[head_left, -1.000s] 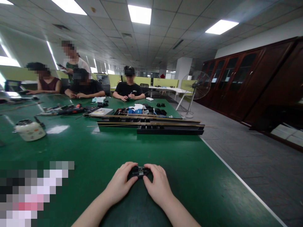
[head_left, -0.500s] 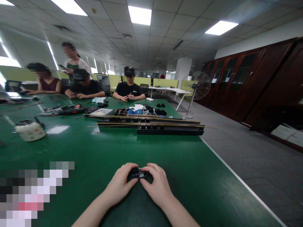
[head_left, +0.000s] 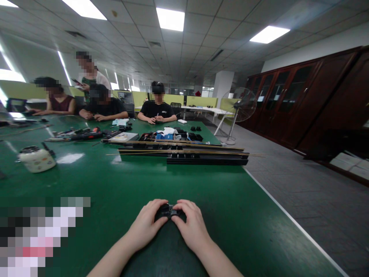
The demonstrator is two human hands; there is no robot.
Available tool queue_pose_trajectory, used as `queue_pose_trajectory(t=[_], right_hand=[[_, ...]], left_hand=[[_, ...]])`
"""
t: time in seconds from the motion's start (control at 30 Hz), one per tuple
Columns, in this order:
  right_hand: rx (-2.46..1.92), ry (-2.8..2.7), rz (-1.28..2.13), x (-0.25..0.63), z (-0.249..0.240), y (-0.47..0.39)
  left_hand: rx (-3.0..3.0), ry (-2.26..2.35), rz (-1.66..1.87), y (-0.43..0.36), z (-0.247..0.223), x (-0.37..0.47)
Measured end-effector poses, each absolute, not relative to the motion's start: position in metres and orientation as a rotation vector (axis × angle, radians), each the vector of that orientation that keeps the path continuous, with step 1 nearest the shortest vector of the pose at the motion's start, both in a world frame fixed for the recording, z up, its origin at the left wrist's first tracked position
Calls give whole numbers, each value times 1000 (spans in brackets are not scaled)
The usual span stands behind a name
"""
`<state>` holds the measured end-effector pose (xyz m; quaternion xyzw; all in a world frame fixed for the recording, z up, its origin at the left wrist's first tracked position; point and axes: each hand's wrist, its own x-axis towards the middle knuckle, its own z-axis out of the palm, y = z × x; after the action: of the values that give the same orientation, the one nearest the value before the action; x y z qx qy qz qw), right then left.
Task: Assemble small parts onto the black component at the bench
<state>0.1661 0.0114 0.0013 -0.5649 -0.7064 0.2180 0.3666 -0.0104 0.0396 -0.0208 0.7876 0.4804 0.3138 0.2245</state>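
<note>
Between my two hands, low over the green tabletop (head_left: 138, 184), is a small black part with a shiny metallic piece (head_left: 170, 211). My left hand (head_left: 150, 219) curls its thumb and fingers round the left side of this part. On the right side, my right hand (head_left: 190, 221) grips it with thumb and fingertips. Much of the part is covered by my fingers, so its exact kind cannot be told. Both forearms rest near the table's front side.
Ahead lie long black rails (head_left: 207, 158) with thin brass-coloured rods across them. A patterned white jar (head_left: 37, 159) stands left, tools (head_left: 86, 133) behind it. A co-worker (head_left: 158, 111) sits opposite; others are at left. The table's white edge (head_left: 288, 211) runs along the right.
The fingers of my right hand have shifted slightly on the small black part, covering the metallic piece a little differently. My left hand stays in place.
</note>
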Motion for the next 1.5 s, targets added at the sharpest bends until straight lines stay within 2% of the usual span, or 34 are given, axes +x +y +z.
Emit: queue_pose_trajectory(t=[0.53, 1.5], right_hand=[[-1525, -1488, 372, 169, -13, 18], [-1563, -1322, 410, 176, -21, 25]], left_hand=[[2090, 1347, 909, 41, -21, -10], [2104, 1347, 893, 40, -18, -10]])
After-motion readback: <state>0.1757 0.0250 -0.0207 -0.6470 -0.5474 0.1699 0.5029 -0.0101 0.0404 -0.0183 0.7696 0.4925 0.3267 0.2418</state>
